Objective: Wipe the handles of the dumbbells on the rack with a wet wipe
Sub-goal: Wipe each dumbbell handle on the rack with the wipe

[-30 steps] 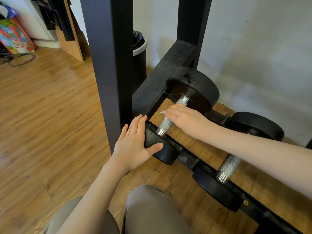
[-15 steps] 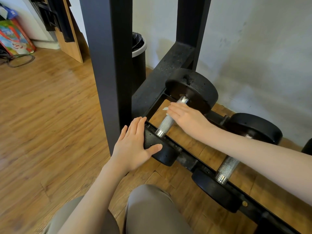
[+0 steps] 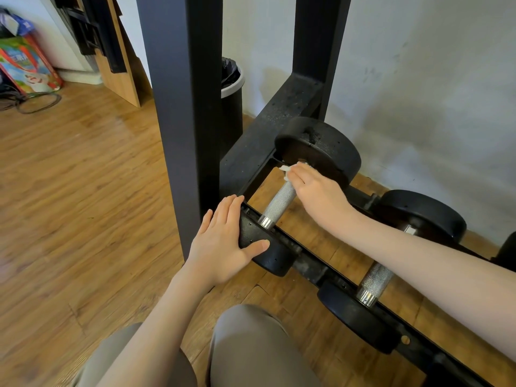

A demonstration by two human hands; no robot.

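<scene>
Wipe, white wet tissue (image 3: 285, 169) — soft, limp; right grip (image 3: 312, 188) pinches it on knurled steel handle (image 3: 279, 203); left grip (image 3: 223, 244) flat, released, steadying heavy black dumbbell head (image 3: 268, 252).

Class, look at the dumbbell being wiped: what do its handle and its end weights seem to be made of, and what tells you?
Handle: metal, probably steel; silvery, knurled grip, shiny smooth collar.
End weights: matte black with small pits, likely rubber or coated iron; the look leaves that open.
</scene>
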